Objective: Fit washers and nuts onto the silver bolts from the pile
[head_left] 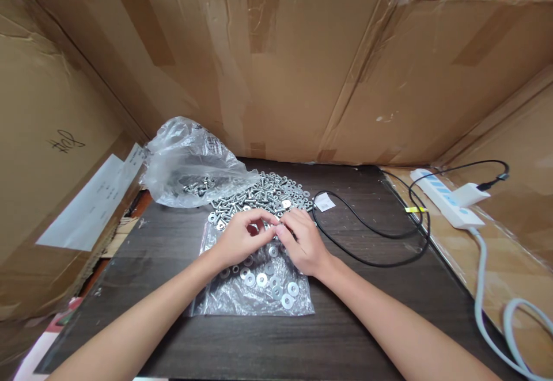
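Note:
My left hand [245,235] and my right hand [305,241] meet fingertip to fingertip over a flat clear plastic bag [254,305]. Thumb and fingers of each hand are pinched together; whatever small piece sits between them is too small and covered to name. Loose flat washers [261,279] lie on the bag below my hands. Just beyond my fingers spreads a heap of metal bolts [235,202], with washers and nuts mixed in. A crumpled clear plastic bag [190,156] lies at the heap's left with more hardware inside.
Cardboard walls [294,93] enclose the dark wooden table [345,323] at the back and sides. A looped black cable [367,264] and a small white label [324,202] lie right of the heap. Farther right is a white power strip [444,199] with a plugged-in adapter.

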Demonstrator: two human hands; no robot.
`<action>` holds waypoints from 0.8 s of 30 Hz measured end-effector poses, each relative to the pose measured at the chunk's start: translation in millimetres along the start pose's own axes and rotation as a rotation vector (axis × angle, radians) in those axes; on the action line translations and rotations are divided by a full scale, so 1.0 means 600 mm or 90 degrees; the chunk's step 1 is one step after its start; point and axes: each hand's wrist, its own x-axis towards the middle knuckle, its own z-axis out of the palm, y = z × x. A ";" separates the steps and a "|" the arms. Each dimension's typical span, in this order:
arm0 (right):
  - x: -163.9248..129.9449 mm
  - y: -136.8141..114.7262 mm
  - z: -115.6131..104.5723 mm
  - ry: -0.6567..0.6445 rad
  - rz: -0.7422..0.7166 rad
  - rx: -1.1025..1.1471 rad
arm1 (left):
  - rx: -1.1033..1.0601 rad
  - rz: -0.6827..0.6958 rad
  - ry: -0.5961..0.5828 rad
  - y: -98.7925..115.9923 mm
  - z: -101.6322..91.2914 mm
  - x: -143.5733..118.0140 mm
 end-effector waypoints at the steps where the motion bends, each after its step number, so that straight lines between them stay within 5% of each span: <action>1: -0.001 0.001 0.003 -0.001 0.014 0.018 | 0.052 0.051 0.015 -0.001 0.001 -0.002; 7: -0.005 0.000 0.012 0.010 0.106 0.110 | 0.350 0.374 0.060 0.000 -0.008 -0.001; 11: -0.004 -0.002 0.015 0.021 0.149 0.133 | 0.453 0.463 0.050 0.011 -0.017 0.002; 20: -0.001 0.003 0.013 -0.014 0.140 0.070 | 0.462 0.469 0.034 0.015 -0.016 -0.001; 24: 0.002 0.000 0.009 -0.001 0.113 0.029 | 0.312 0.307 0.037 0.015 -0.010 -0.001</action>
